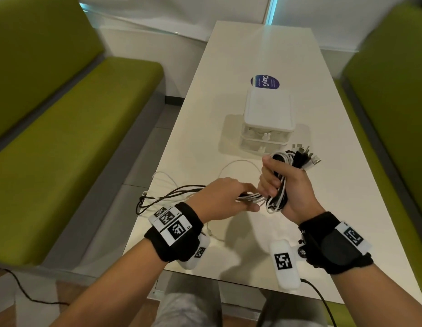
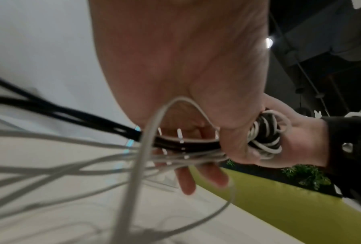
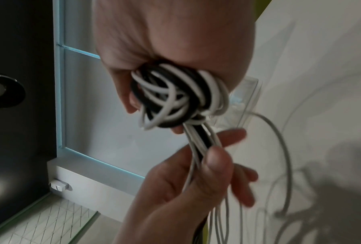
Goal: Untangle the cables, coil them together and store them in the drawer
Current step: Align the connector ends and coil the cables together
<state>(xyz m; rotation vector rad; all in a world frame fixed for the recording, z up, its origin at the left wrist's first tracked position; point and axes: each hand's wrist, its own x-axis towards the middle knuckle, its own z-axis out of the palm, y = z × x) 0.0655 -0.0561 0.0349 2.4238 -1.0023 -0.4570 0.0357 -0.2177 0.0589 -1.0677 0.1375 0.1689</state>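
My right hand (image 1: 272, 182) grips a coil of black and white cables (image 1: 279, 188), held upright above the white table (image 1: 252, 50). The plug ends (image 1: 306, 156) fan out of the top of my fist. In the right wrist view the coil's loops (image 3: 175, 99) bulge from under my palm. My left hand (image 1: 231, 197) sits just left of the coil and pinches the uncoiled strands between thumb (image 3: 217, 158) and fingers. The loose strands (image 1: 172, 193) trail left over the table's edge. The white two-drawer unit (image 1: 267, 119) stands beyond, both drawers closed.
Green benches run along both sides, left (image 1: 64, 149) and right (image 1: 394, 90). A round blue sticker (image 1: 266, 82) lies on the table behind the drawer unit. A white cable loop (image 1: 238, 162) rests on the table between my hands and the unit.
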